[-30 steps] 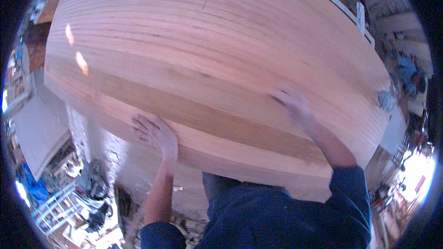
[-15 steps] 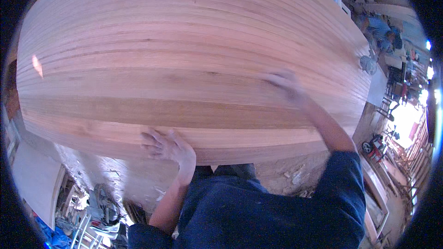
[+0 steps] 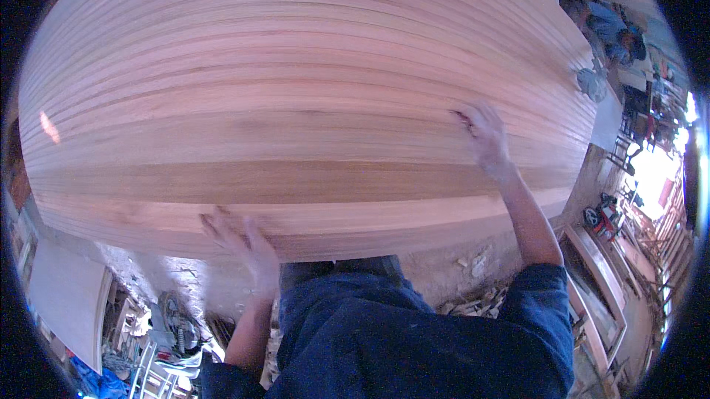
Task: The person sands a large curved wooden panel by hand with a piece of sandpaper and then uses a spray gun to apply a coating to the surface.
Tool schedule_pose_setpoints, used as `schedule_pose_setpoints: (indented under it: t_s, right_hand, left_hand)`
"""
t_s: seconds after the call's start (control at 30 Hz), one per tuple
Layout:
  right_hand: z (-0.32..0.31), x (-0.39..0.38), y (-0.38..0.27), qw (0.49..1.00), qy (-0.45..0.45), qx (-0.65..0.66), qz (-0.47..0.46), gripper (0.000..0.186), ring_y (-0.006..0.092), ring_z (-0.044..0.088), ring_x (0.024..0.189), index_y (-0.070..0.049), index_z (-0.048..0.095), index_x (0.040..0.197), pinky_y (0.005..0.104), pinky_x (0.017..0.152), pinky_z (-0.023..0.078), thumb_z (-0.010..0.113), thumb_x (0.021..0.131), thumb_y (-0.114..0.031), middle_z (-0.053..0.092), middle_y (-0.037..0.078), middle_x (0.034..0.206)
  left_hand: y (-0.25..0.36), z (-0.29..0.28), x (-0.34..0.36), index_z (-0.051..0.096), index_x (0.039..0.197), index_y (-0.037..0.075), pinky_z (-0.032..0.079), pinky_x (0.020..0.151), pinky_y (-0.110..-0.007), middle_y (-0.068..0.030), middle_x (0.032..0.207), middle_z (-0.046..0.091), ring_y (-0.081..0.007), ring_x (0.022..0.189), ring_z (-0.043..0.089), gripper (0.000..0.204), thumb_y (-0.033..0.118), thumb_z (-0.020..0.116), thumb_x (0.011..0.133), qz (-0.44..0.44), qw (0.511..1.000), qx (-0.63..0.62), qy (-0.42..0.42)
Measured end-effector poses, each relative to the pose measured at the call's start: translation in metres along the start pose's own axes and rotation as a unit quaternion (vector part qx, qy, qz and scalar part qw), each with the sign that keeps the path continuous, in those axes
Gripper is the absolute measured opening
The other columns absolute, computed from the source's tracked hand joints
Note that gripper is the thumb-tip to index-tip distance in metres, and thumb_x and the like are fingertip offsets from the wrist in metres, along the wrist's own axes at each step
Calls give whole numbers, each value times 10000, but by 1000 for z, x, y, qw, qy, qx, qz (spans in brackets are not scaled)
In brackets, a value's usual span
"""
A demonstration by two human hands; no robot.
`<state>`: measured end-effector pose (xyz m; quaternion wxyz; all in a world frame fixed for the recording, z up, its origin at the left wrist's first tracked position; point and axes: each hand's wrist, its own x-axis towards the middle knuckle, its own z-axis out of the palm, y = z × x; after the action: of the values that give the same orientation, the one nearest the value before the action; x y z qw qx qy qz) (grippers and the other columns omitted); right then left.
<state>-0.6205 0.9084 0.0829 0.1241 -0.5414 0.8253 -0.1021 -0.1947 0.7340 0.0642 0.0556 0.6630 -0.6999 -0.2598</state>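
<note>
On wood panel (image 3: 296, 103): both hands flat.

Premises: a woodworking shop. A large glued-up panel (image 3: 296, 88) of reddish wood strips fills most of the view, unfinished, its near edge bare. The floor (image 3: 458, 266) below is dusty concrete littered with offcuts (image 3: 473, 301) and shavings. Wooden frames (image 3: 592, 303) lie stacked at the right, a pale board (image 3: 66, 303) leans at the left, and tools and clutter (image 3: 163, 325) sit at lower left. A second person (image 3: 610, 29) works at the far right, near a bright doorway (image 3: 654, 177).
</note>
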Motion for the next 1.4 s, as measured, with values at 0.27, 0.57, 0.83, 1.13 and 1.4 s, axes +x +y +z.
schedule_pose_setpoints:
  t_s: [0.27,0.57,0.83,1.13,1.4]
  right_hand:
    - [34,34,-29,984,99,35,-146,252,242,612,880,-117,660,993,394,777,484,763,763,-116,637,46,961]
    - [51,66,-98,970,-44,223,81,288,246,611,845,-110,683,1040,371,752,484,741,759,-127,639,54,984]
    - [142,126,-193,963,38,226,-143,321,312,627,966,-120,683,1156,436,860,501,711,836,-112,659,118,1023]
    - [117,162,-261,905,-109,403,-83,312,196,614,898,-38,687,1158,344,804,481,660,920,-237,687,80,1014]
    - [52,89,-148,987,55,42,-146,212,224,574,738,-66,705,1047,336,685,464,707,838,-95,658,75,863]
  left_hand:
    - [-67,-43,209,430,1475,78,230,1166,-521,-221,1602,224,-383,1464,249,539,376,492,1029,117,969,41,213]
    - [-57,-37,302,339,1523,99,222,1135,-592,-166,1577,313,-382,1451,269,619,456,333,1017,-73,961,149,223]
    - [-37,-29,296,246,1543,41,223,1144,-608,-209,1581,267,-399,1466,216,660,458,292,1034,-74,923,308,217]
    - [-24,-57,281,226,1550,28,103,1200,-582,-172,1641,171,-418,1509,122,667,444,279,1031,-186,946,168,207]
    - [-4,-55,275,186,1562,23,26,1194,-605,-209,1651,87,-459,1510,29,680,429,335,1037,-134,976,36,168]
